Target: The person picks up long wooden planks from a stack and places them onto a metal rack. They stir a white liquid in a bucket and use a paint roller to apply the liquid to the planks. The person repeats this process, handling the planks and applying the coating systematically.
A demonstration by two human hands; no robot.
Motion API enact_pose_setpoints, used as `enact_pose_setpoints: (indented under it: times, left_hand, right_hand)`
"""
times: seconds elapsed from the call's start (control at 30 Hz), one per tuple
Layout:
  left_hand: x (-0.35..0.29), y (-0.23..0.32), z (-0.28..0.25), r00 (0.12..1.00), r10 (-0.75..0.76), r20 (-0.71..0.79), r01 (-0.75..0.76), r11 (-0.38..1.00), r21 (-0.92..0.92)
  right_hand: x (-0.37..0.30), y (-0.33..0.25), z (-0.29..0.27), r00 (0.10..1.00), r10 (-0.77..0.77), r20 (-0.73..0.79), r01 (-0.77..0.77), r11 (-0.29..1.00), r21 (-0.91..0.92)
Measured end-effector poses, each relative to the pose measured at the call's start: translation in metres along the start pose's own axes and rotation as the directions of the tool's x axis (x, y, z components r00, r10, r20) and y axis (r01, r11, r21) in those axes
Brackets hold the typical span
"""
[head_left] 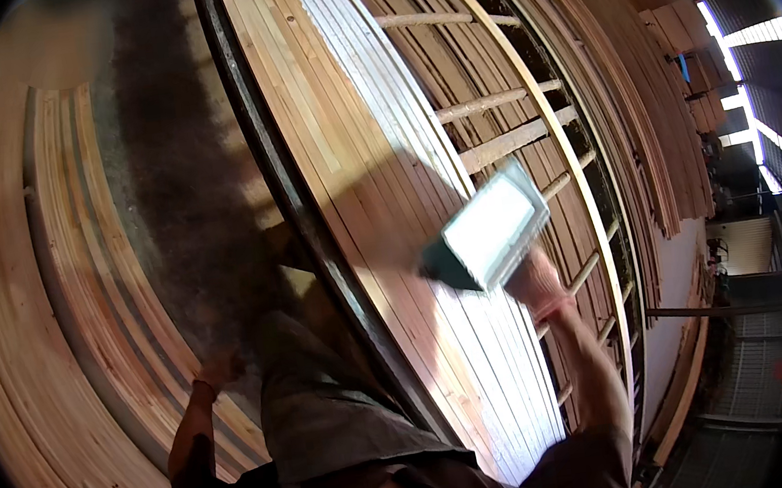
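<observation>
My right hand (539, 287) is closed on a pale green, boxy object (493, 227), blurred by motion, with a bright rectangular face and a darker pointed end; its exact kind does not show. It is held above a row of narrow wood strips (341, 144) laid side by side. Along their right part runs a bright white band (394, 99); whether this is glare or a coating I cannot tell. My left hand (220, 371) hangs low on the left, beside a stack of pale boards (146, 339). Its fingers are smeared and dim.
A dark metal rail (284, 193) borders the strips on the left, with shadowed floor (175, 172) beyond it. To the right lie crosswise sticks (491, 102) and a long curved-looking batten (526, 74). Stacked brown boards (603, 75) stand farther right.
</observation>
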State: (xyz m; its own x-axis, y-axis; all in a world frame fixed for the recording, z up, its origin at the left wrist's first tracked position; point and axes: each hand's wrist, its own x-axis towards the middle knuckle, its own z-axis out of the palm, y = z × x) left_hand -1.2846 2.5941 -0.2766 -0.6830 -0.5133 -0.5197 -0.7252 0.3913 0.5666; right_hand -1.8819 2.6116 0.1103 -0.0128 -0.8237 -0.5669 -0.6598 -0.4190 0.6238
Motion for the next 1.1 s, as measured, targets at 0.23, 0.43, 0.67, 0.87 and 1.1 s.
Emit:
enact_pose_setpoints:
  times: [0.23,0.43,0.67,0.87,1.1]
  left_hand:
    - [-0.013,0.033,-0.124,0.759,-0.577,0.300,0.263,-0.150,-0.953]
    - [-0.057,-0.007,-0.082,0.849,-0.444,0.286,0.166,-0.289,-0.943]
    - [-0.088,0.004,-0.047,0.699,-0.510,0.502,0.358,-0.359,-0.862]
    - [-0.045,0.014,-0.061,0.778,-0.518,0.356,0.424,0.016,-0.905]
    - [0.001,0.034,-0.052,0.828,-0.415,0.376,0.477,0.170,-0.862]
  right_hand:
    - [0.295,0.097,-0.137,0.934,0.053,-0.354,-0.034,0.998,0.060]
    - [0.432,0.129,-0.228,0.789,0.442,-0.427,0.042,0.655,0.755]
    - [0.358,0.061,-0.192,0.796,0.476,-0.375,0.018,0.600,0.800]
    - [0.196,-0.037,-0.102,0.849,0.268,-0.455,0.062,0.805,0.590]
    - [-0.097,-0.152,-0.001,0.980,0.198,0.033,-0.189,0.852,0.489]
